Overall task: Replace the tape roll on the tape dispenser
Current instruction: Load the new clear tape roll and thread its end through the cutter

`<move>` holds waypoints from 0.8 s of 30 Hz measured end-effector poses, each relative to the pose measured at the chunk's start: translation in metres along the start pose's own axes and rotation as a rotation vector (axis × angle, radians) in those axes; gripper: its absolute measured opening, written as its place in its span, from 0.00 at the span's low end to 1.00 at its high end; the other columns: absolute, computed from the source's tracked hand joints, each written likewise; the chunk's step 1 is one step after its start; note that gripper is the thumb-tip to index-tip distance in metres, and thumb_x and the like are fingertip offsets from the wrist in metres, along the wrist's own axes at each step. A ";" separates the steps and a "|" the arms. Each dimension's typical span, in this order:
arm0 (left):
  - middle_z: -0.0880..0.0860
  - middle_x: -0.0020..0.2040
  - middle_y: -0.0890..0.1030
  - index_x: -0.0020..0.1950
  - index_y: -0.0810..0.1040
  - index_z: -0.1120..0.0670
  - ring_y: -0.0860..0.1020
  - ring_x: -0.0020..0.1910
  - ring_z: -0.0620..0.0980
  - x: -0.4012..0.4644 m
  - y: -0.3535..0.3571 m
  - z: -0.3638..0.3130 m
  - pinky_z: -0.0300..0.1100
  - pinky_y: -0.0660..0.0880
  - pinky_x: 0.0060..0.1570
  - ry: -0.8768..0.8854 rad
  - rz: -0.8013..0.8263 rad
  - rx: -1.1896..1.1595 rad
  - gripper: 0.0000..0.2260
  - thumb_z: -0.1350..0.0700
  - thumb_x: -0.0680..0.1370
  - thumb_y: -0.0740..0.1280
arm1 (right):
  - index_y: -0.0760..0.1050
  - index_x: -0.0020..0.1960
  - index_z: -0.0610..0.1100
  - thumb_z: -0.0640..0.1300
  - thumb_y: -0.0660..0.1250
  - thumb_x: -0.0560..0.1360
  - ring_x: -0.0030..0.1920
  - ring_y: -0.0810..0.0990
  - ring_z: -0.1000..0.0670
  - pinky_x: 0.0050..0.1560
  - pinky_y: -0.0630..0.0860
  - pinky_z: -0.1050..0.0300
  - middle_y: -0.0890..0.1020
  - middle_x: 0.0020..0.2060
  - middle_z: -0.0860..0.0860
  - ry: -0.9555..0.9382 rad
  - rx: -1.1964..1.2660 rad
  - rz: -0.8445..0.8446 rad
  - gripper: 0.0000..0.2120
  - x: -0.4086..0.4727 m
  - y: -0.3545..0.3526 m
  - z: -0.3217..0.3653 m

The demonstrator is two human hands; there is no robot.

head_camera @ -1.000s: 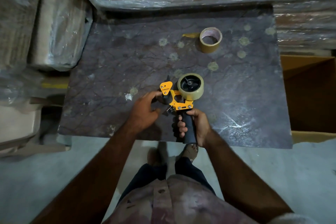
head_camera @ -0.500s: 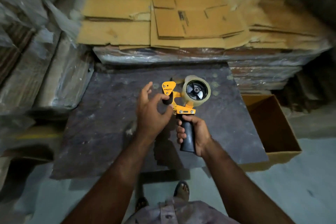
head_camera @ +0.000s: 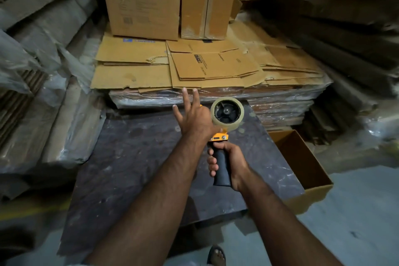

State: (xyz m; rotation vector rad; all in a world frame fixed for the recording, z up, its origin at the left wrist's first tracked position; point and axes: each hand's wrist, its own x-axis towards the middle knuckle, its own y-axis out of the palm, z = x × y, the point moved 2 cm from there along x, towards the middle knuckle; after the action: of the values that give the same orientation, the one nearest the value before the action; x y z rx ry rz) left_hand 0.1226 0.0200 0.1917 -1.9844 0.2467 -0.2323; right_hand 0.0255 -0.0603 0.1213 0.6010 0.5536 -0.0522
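Beyond my fingertips, stacks of flattened cardboard [head_camera: 207, 67] lie on plastic-wrapped bundles, and two upright cartons [head_camera: 146, 0] stand on top of them, farther off still. Below my hands spreads the dark stone slab [head_camera: 129, 168], mottled with pale spots. Off to the outer side of my right knuckles, an open cardboard box [head_camera: 302, 164] sits on the floor against the slab's edge.

My right hand [head_camera: 228, 162] is wrapped tight round the black handle of the tape dispenser [head_camera: 220, 138], fingers curled across the front of the grip, thumb hidden behind it. The dispenser stands upright in that fist, lifted clear of the slab. Its orange frame shows just above my top finger, and the tape roll [head_camera: 227, 113] is seated on the black hub above that, its open face turned toward me.

My left hand [head_camera: 194, 119] is empty, fingers [head_camera: 184, 95] spread wide and pointing away from me. It hangs just beside the roll and covers the front part of the orange frame; whether my palm touches the frame I cannot tell.
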 end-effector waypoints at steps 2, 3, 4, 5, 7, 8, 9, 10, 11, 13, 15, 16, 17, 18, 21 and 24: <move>0.49 0.84 0.47 0.38 0.82 0.48 0.36 0.82 0.54 -0.003 -0.004 -0.001 0.65 0.48 0.77 0.040 -0.076 -0.074 0.08 0.45 0.69 0.77 | 0.73 0.38 0.42 0.48 0.61 0.74 0.23 0.67 0.50 0.25 0.68 0.59 0.70 0.27 0.48 -0.025 0.008 -0.024 0.11 -0.004 0.003 0.003; 0.48 0.84 0.50 0.36 0.81 0.48 0.38 0.82 0.54 -0.005 -0.006 -0.001 0.63 0.50 0.76 0.063 -0.122 -0.087 0.06 0.49 0.70 0.75 | 0.73 0.38 0.42 0.48 0.61 0.74 0.23 0.67 0.50 0.25 0.68 0.59 0.71 0.28 0.47 -0.038 0.012 -0.032 0.11 -0.006 0.005 0.005; 0.48 0.84 0.51 0.36 0.81 0.48 0.39 0.82 0.54 -0.006 -0.009 -0.001 0.61 0.53 0.75 0.081 -0.148 -0.088 0.05 0.51 0.71 0.74 | 0.74 0.39 0.42 0.48 0.61 0.74 0.23 0.68 0.50 0.25 0.68 0.58 0.71 0.28 0.47 -0.049 0.011 -0.038 0.11 -0.008 0.005 0.007; 0.48 0.84 0.51 0.36 0.81 0.48 0.40 0.82 0.54 -0.007 -0.012 -0.001 0.60 0.54 0.74 0.091 -0.155 -0.092 0.05 0.52 0.72 0.73 | 0.74 0.39 0.42 0.48 0.61 0.74 0.23 0.68 0.50 0.25 0.68 0.59 0.72 0.28 0.47 -0.057 0.007 -0.043 0.10 -0.011 0.006 0.009; 0.48 0.84 0.52 0.36 0.82 0.48 0.42 0.82 0.54 -0.008 -0.021 0.002 0.60 0.54 0.73 0.119 -0.159 -0.103 0.05 0.52 0.72 0.74 | 0.74 0.40 0.42 0.48 0.62 0.75 0.24 0.69 0.50 0.25 0.68 0.59 0.74 0.30 0.46 -0.074 -0.002 -0.046 0.10 -0.016 0.006 0.013; 0.48 0.83 0.54 0.36 0.82 0.48 0.44 0.82 0.54 -0.008 -0.026 0.004 0.60 0.54 0.72 0.148 -0.172 -0.095 0.05 0.51 0.72 0.75 | 0.75 0.40 0.42 0.47 0.62 0.76 0.24 0.69 0.50 0.25 0.68 0.59 0.75 0.31 0.46 -0.081 -0.009 -0.045 0.10 -0.018 0.007 0.015; 0.47 0.82 0.56 0.37 0.83 0.48 0.46 0.81 0.54 -0.008 -0.031 0.007 0.60 0.54 0.72 0.182 -0.195 -0.074 0.05 0.50 0.72 0.75 | 0.75 0.40 0.42 0.47 0.62 0.76 0.24 0.70 0.50 0.25 0.68 0.60 0.75 0.31 0.46 -0.081 -0.019 -0.045 0.10 -0.019 0.008 0.018; 0.47 0.81 0.59 0.37 0.83 0.47 0.49 0.80 0.53 -0.009 -0.036 0.009 0.59 0.55 0.71 0.215 -0.222 -0.052 0.05 0.49 0.71 0.75 | 0.75 0.40 0.42 0.47 0.62 0.76 0.24 0.70 0.50 0.25 0.68 0.60 0.76 0.32 0.46 -0.075 -0.028 -0.045 0.11 -0.020 0.010 0.021; 0.46 0.78 0.62 0.37 0.83 0.47 0.52 0.78 0.52 -0.009 -0.040 0.013 0.58 0.56 0.70 0.241 -0.242 -0.037 0.05 0.49 0.71 0.75 | 0.75 0.39 0.42 0.47 0.62 0.76 0.24 0.70 0.50 0.24 0.68 0.60 0.76 0.31 0.46 -0.067 -0.033 -0.042 0.11 -0.020 0.012 0.024; 0.45 0.71 0.66 0.38 0.82 0.45 0.57 0.73 0.51 -0.011 -0.046 0.020 0.56 0.57 0.67 0.278 -0.251 -0.015 0.04 0.47 0.71 0.75 | 0.75 0.39 0.42 0.47 0.62 0.75 0.23 0.70 0.51 0.24 0.68 0.61 0.74 0.30 0.47 -0.055 -0.022 -0.033 0.11 -0.019 0.012 0.033; 0.45 0.64 0.67 0.40 0.82 0.44 0.61 0.68 0.49 -0.015 -0.050 0.026 0.55 0.58 0.65 0.291 -0.258 0.013 0.05 0.45 0.71 0.75 | 0.75 0.39 0.42 0.47 0.62 0.75 0.23 0.69 0.51 0.24 0.68 0.61 0.72 0.30 0.48 -0.043 0.001 -0.021 0.10 -0.020 0.010 0.044; 0.45 0.62 0.67 0.41 0.83 0.44 0.61 0.66 0.48 -0.017 -0.051 0.028 0.54 0.58 0.64 0.284 -0.258 0.016 0.05 0.45 0.72 0.74 | 0.75 0.39 0.42 0.47 0.62 0.75 0.23 0.69 0.51 0.24 0.69 0.61 0.72 0.29 0.48 -0.036 0.004 -0.014 0.10 -0.021 0.010 0.050; 0.45 0.60 0.67 0.42 0.83 0.44 0.62 0.64 0.48 -0.018 -0.052 0.030 0.54 0.58 0.63 0.272 -0.253 0.013 0.05 0.44 0.72 0.74 | 0.75 0.39 0.42 0.47 0.62 0.75 0.23 0.69 0.51 0.23 0.69 0.61 0.72 0.29 0.49 -0.033 0.002 -0.005 0.10 -0.022 0.010 0.054; 0.45 0.59 0.68 0.43 0.83 0.44 0.62 0.63 0.47 -0.019 -0.052 0.032 0.53 0.58 0.62 0.260 -0.243 0.008 0.05 0.44 0.73 0.74 | 0.75 0.39 0.42 0.47 0.62 0.75 0.23 0.69 0.51 0.23 0.69 0.61 0.72 0.29 0.49 -0.030 0.000 0.006 0.11 -0.023 0.010 0.058; 0.43 0.54 0.71 0.43 0.82 0.43 0.64 0.60 0.46 -0.020 -0.052 0.041 0.52 0.59 0.60 0.241 -0.231 -0.036 0.06 0.43 0.73 0.74 | 0.75 0.39 0.42 0.47 0.62 0.75 0.23 0.69 0.52 0.23 0.70 0.61 0.71 0.29 0.49 -0.019 0.015 0.038 0.10 -0.025 0.006 0.067; 0.41 0.45 0.73 0.41 0.81 0.44 0.69 0.54 0.46 -0.022 -0.056 0.053 0.52 0.64 0.57 0.267 -0.221 -0.101 0.06 0.45 0.73 0.74 | 0.74 0.40 0.42 0.47 0.61 0.76 0.23 0.69 0.52 0.22 0.70 0.61 0.71 0.29 0.50 -0.014 0.038 0.059 0.10 -0.029 -0.002 0.076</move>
State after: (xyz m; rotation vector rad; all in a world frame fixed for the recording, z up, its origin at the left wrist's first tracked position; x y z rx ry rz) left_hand 0.1199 0.0954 0.2200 -2.0791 0.2130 -0.6405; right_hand 0.0362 -0.1069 0.1869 0.6530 0.5219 -0.0113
